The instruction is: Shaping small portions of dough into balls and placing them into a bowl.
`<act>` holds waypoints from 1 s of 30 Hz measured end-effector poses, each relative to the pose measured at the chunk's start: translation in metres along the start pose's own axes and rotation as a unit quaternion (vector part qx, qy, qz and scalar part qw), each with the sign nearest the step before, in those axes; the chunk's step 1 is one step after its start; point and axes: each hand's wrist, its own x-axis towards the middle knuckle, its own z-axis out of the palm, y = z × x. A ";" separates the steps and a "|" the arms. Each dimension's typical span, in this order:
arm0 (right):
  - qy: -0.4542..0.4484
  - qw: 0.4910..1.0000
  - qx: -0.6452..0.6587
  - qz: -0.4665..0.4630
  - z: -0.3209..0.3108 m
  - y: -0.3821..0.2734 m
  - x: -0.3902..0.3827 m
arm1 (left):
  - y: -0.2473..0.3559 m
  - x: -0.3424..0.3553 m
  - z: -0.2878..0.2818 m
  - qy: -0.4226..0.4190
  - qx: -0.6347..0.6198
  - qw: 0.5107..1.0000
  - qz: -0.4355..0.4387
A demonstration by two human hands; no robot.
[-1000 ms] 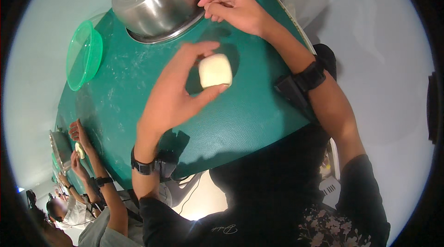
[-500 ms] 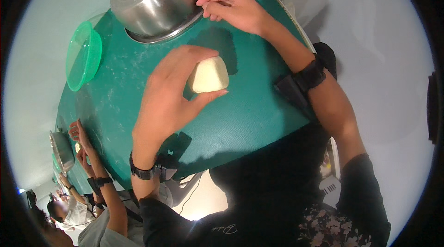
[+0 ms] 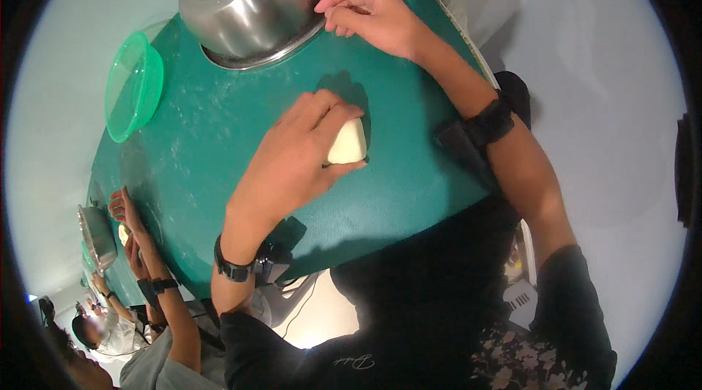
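A steel bowl (image 3: 252,6) sits at the far end of the dark green desk (image 3: 409,192); from this angle its inside cannot be seen, so what it holds cannot be told. A clear green plastic bowl (image 3: 131,86) stands at the desk's left edge, well apart from the steel one, and looks to have nothing in it.

The left hand (image 3: 292,163) lies palm down over a pale lump of dough (image 3: 347,143) near the middle of the desk. Its fingers (image 3: 333,108) curl over the top of the lump and the thumb comes in under its near side, so the dough is gripped between them while it rests on the desk. A black band (image 3: 232,269) circles the left wrist.

The right hand (image 3: 373,17) reaches to the near rim of the steel bowl. Its fingers are drawn close together, thumb against the fingertips right at the rim; whether they pinch the rim or only touch it cannot be told. A black strap (image 3: 490,123) wraps the right forearm, which crosses the desk's right edge.

Farther down the desk on the left, another person's hands (image 3: 124,218) work beside a second small steel bowl (image 3: 95,236).
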 end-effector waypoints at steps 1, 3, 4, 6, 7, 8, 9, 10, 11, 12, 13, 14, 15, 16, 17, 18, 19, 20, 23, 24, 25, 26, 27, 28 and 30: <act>0.000 1.000 0.005 0.006 0.000 0.000 0.000 | 0.001 0.000 -0.001 -0.005 -0.001 1.000 -0.002; 0.001 1.000 0.010 0.013 -0.002 0.001 0.000 | 0.001 0.001 -0.003 -0.010 -0.001 1.000 -0.003; 0.001 1.000 0.007 0.001 -0.002 0.001 0.000 | 0.000 0.001 -0.004 -0.002 -0.024 1.000 -0.014; 0.000 1.000 0.005 -0.010 -0.003 -0.001 0.000 | 0.000 0.002 -0.008 0.005 -0.048 0.999 -0.025; 0.001 1.000 0.001 0.001 -0.002 -0.005 0.000 | 0.002 0.003 -0.011 0.062 -0.068 0.996 -0.009; 0.002 1.000 -0.002 0.012 -0.002 -0.006 -0.001 | 0.003 0.004 -0.013 0.119 -0.087 0.989 0.008; 0.003 1.000 -0.002 0.012 -0.002 -0.006 -0.001 | 0.002 0.004 -0.013 0.119 -0.087 0.989 0.009; 0.002 1.000 -0.006 0.013 -0.003 -0.006 -0.001 | 0.001 0.005 -0.014 0.107 -0.100 0.989 0.000; 0.002 1.000 -0.010 0.015 -0.004 -0.005 -0.001 | 0.000 0.005 -0.014 0.094 -0.113 0.989 -0.010; 0.000 1.000 -0.010 0.014 -0.004 -0.005 0.000 | -0.002 0.005 -0.010 0.095 -0.112 0.989 -0.010; 0.000 1.000 -0.008 0.009 -0.003 -0.005 0.001 | -0.006 0.004 -0.002 0.070 -0.088 0.994 -0.007; 0.000 1.000 -0.007 0.005 -0.003 -0.006 0.002 | -0.006 0.004 0.002 0.045 -0.065 0.997 -0.003; 0.001 1.000 -0.008 0.006 -0.003 -0.004 0.001 | -0.006 0.005 0.005 0.044 -0.066 0.997 -0.002; 0.000 1.000 -0.002 0.004 -0.003 -0.003 0.001 | -0.005 0.006 0.007 0.032 -0.061 0.998 -0.001; -0.001 1.000 0.004 0.002 -0.003 -0.002 0.001 | -0.005 0.006 0.008 0.020 -0.057 0.998 -0.001; 0.000 1.000 0.004 0.002 -0.003 -0.002 0.001 | -0.003 0.005 0.006 0.019 -0.057 0.998 0.000; -0.002 1.000 0.008 0.001 -0.003 -0.002 0.002 | -0.001 0.004 0.003 0.032 -0.067 0.997 -0.010; -0.003 1.000 0.011 -0.001 -0.003 -0.001 0.002 | 0.000 0.003 -0.001 0.044 -0.078 0.996 -0.020; 0.002 1.000 -0.012 0.013 -0.007 -0.001 0.000 | 0.002 0.006 -0.011 0.050 -0.040 0.998 0.002; -0.002 1.000 -0.009 0.010 -0.005 -0.002 0.002 | 0.003 0.005 -0.010 0.051 -0.037 0.998 -0.001; -0.004 1.000 -0.002 0.009 -0.003 -0.002 0.004 | 0.005 0.004 -0.005 0.031 -0.005 0.999 -0.014; -0.007 1.000 0.005 0.007 -0.001 -0.002 0.006 | 0.006 0.003 -0.004 0.011 0.027 0.999 -0.027; -0.006 1.000 0.003 0.008 -0.002 -0.001 0.005 | 0.005 0.004 -0.004 0.012 0.026 0.999 -0.025; -0.003 1.000 0.010 0.009 -0.002 0.000 0.004 | 0.005 0.004 -0.005 0.004 0.013 1.000 -0.025; 0.001 1.000 0.017 0.010 -0.003 0.001 0.004 | 0.006 0.002 -0.009 -0.005 0.000 1.000 -0.025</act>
